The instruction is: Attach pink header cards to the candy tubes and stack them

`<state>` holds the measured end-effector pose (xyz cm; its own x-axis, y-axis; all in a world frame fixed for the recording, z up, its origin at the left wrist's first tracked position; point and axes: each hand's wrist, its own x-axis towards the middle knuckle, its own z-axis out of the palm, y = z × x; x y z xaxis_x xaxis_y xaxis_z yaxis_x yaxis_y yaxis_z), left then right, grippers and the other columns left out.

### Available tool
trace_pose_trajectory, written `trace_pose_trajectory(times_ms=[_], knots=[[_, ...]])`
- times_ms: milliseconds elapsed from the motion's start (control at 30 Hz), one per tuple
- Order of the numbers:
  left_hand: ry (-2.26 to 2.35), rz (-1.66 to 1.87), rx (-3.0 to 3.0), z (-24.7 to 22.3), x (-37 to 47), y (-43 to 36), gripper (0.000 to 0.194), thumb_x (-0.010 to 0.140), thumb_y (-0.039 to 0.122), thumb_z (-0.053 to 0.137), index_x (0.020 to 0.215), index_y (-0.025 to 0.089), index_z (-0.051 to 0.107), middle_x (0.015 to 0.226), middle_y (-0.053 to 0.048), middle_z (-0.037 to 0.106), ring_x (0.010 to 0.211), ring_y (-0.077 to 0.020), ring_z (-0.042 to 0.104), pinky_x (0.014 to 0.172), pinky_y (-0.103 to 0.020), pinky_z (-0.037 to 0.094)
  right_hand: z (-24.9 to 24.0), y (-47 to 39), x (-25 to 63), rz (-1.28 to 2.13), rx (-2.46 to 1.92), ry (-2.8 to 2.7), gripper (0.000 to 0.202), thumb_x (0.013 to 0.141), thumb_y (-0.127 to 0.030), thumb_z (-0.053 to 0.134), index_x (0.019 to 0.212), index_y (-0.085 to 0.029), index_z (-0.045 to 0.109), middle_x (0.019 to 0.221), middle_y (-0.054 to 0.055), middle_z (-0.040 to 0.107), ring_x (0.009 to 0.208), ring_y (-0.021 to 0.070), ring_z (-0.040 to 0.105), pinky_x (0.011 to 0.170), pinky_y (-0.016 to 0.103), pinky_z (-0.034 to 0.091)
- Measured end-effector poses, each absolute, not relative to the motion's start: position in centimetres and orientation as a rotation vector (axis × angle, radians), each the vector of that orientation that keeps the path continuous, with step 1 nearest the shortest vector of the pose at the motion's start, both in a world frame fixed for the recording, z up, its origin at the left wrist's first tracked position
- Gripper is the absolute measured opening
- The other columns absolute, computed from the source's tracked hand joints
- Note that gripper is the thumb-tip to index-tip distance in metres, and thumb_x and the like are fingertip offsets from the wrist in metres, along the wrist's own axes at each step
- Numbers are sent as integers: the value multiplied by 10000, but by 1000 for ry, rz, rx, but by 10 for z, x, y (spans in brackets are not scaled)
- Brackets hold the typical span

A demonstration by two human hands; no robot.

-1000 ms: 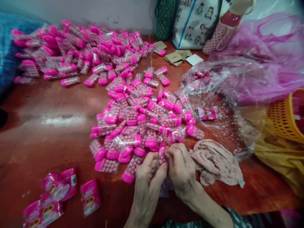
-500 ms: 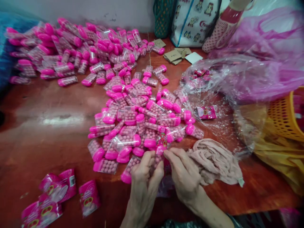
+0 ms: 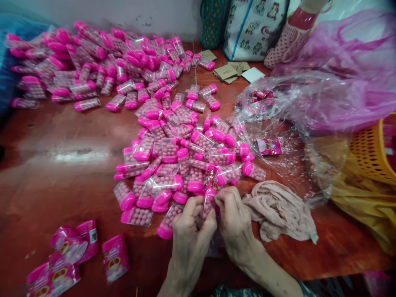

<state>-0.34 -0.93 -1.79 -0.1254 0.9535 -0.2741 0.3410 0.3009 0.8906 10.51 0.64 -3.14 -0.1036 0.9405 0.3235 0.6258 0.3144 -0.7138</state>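
Between my hands, near the table's front edge, is a clear container of pink candy balls [image 3: 208, 206] with a printed pink wrapper [image 3: 211, 186] around its far part. My left hand [image 3: 190, 235] is closed on the container from the left, thumb and fingers at its lower part. On the other side my right hand [image 3: 236, 227] has curled fingers, its thumb and forefinger pinched at the wrapper's right edge. Just beyond lies a heap of pink-capped candy containers [image 3: 170, 150]. Several wrapped candy packs [image 3: 116, 258] lie at the front left.
A larger pile of candy containers [image 3: 93, 62] stretches along the wall. To the right are a crumpled cloth [image 3: 283, 210], a clear plastic bag [image 3: 287, 95], a loose wrapped pack [image 3: 269, 146] and a yellow basket [image 3: 369, 152]. Cardboard pieces [image 3: 225, 72] lie before a printed bag [image 3: 253, 29].
My right hand has shifted slightly left and up, its fingers curling more at the wrapper. The left hand keeps its grip on the container. The piles look unchanged.
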Motion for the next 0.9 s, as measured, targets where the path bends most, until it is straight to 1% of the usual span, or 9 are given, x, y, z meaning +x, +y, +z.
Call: trace_pose_trajectory(times_ms=[133, 400, 467, 533, 600, 667, 767, 833, 900], knots=[[1685, 862, 1271, -20, -4, -10, 125, 788, 219, 563, 911, 198, 576, 652, 17, 643, 572, -145, 610, 523, -221, 470, -31, 10, 107, 588, -1365, -1808, 175, 868, -56, 330, 819, -198, 417, 747, 11, 442, 637, 146, 466, 552, 253, 429], [1642, 840, 1202, -18, -1, -15, 150, 814, 231, 540, 953, 193, 579, 732, 2, 656, 646, -141, 637, 605, -226, 501, -39, 7, 111, 624, -1268, -1837, 191, 868, -47, 329, 807, -201, 424, 732, 11, 445, 657, 149, 465, 555, 252, 423], [1663, 837, 1205, -18, -1, -14, 208, 808, 231, 544, 1008, 186, 577, 722, 3, 656, 636, -142, 635, 591, -224, 500, -42, 6, 111, 633, -1272, -1829, 206, 866, -36, 320, 809, -201, 430, 730, 15, 451, 664, 156, 471, 547, 256, 422], [1716, 829, 1227, -19, -2, -12, 309, 797, 224, 552, 1102, 179, 561, 673, 17, 645, 579, -137, 617, 547, -218, 490, -45, 5, 112, 642, -1269, -1826, 206, 867, -40, 321, 811, -200, 439, 730, 17, 461, 665, 158, 477, 541, 259, 424], [1744, 822, 1254, -21, -4, -11, 361, 791, 222, 557, 1149, 179, 557, 639, 26, 636, 553, -137, 606, 528, -216, 485, -46, 5, 112, 648, -1264, -1826, 201, 874, -49, 327, 821, -197, 453, 740, 20, 476, 666, 156, 484, 548, 261, 434], [1714, 832, 1262, -23, -5, -11, 345, 797, 229, 553, 1138, 189, 578, 705, 10, 664, 619, -147, 629, 590, -229, 504, -44, 4, 113, 649, -1264, -1819, 194, 883, -57, 338, 844, -194, 469, 751, 23, 486, 677, 155, 496, 569, 266, 451], [1648, 855, 1242, -26, -4, -13, 342, 819, 241, 532, 1156, 200, 577, 854, -17, 691, 729, -158, 648, 693, -256, 515, -37, 4, 114, 651, -1287, -1792, 176, 895, -65, 373, 943, -184, 492, 807, 37, 513, 740, 158, 527, 633, 274, 479], [1630, 845, 1242, -26, -2, -13, 336, 830, 245, 519, 1155, 186, 579, 850, -24, 692, 727, -158, 647, 699, -262, 516, -34, 5, 115, 646, -1312, -1797, 187, 898, -69, 394, 1012, -177, 496, 855, 52, 531, 783, 159, 542, 672, 274, 491], [1646, 846, 1258, -25, -1, -13, 327, 831, 245, 515, 1138, 157, 589, 798, -27, 686, 704, -159, 645, 684, -261, 514, -35, 5, 115, 604, -1322, -1823, 194, 902, -77, 395, 1029, -176, 502, 868, 58, 538, 800, 165, 549, 690, 280, 500]])
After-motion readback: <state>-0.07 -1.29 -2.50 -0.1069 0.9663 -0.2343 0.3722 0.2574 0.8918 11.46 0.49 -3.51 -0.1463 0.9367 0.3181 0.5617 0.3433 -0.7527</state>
